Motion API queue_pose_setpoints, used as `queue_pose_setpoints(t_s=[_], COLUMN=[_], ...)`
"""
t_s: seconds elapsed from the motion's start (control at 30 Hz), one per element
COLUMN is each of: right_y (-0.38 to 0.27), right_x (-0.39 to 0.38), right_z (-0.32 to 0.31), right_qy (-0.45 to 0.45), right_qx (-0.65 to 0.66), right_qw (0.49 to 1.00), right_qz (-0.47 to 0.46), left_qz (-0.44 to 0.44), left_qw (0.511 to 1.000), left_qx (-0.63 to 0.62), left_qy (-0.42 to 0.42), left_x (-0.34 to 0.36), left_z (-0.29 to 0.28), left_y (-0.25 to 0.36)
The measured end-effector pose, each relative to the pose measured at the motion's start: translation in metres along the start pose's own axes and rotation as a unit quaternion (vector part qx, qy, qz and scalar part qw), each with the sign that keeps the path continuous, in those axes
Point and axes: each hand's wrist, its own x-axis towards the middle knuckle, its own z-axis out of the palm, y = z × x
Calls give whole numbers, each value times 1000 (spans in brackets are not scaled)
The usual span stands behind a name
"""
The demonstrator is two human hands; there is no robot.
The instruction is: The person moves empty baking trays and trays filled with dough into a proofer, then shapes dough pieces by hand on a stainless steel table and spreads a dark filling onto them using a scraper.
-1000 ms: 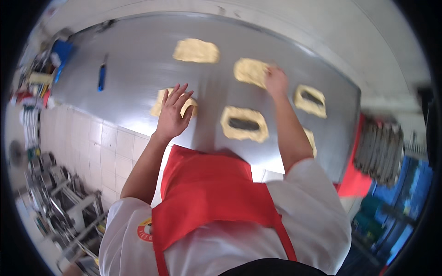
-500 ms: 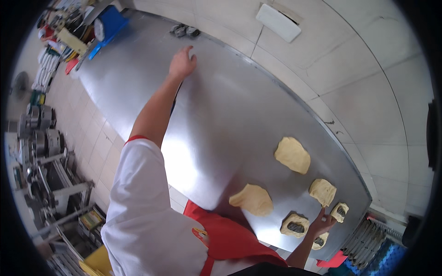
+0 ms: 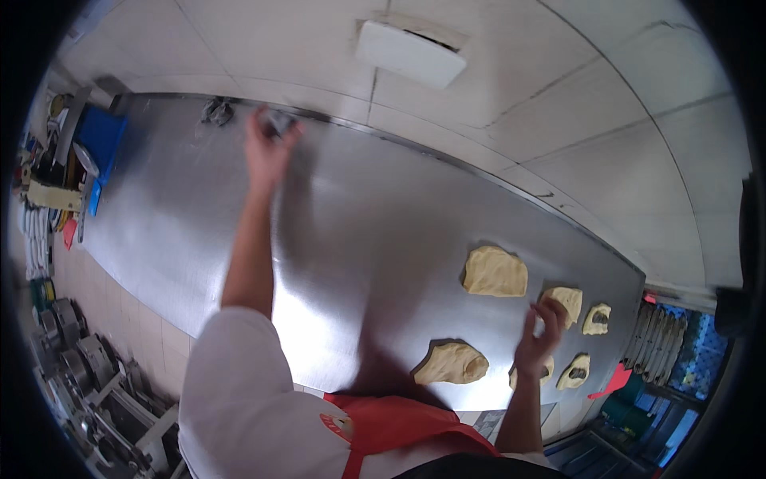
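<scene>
Near the far edge of the metal table, my left hand (image 3: pixel 267 152) is closed round a dark grey lump (image 3: pixel 278 122), raised off the surface. More dark lumps (image 3: pixel 217 112) lie just left of it. My right hand (image 3: pixel 540 335) hovers at the right side with its fingers bent and apart, beside a folded dough piece (image 3: pixel 568 300). Two flat dough pieces, a farther one (image 3: pixel 495 272) and a nearer one (image 3: pixel 448 364), lie left of that hand. Smaller dough pieces with dark filling, one far right (image 3: pixel 592 326) and one nearer (image 3: pixel 568 379), sit beyond it; my right wrist partly covers another.
A tiled wall (image 3: pixel 303 72) runs along the table's (image 3: pixel 359 215) far edge. A blue scoop-like tool (image 3: pixel 102 144) stands at the left end. Machines (image 3: pixel 96 367) are on the floor at left, and a rack of trays (image 3: pixel 654 343) is past the right end.
My left hand has reached the dark lumps and now holds one lifted. My right hand has risen off the small dough pieces and moved slightly left. The view has turned.
</scene>
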Motion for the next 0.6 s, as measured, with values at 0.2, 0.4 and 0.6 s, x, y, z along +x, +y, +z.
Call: queue_pose_setpoints(t_s=[0.2,0.4,0.6], right_y=[-61,-83,-5], right_x=[29,-26,-26], right_z=[42,-21,-87], right_qy=[-85,-128,-89], right_qx=[401,382,367], right_qw=[909,913,921], right_qz=[80,-62,-92], left_qz=[-70,80,42], left_qw=[788,767,759], left_qx=[-415,-402,-375], left_qy=[-450,-494,-531], left_x=[-280,-306,-384], left_z=[86,127,179], left_y=[186,297,333])
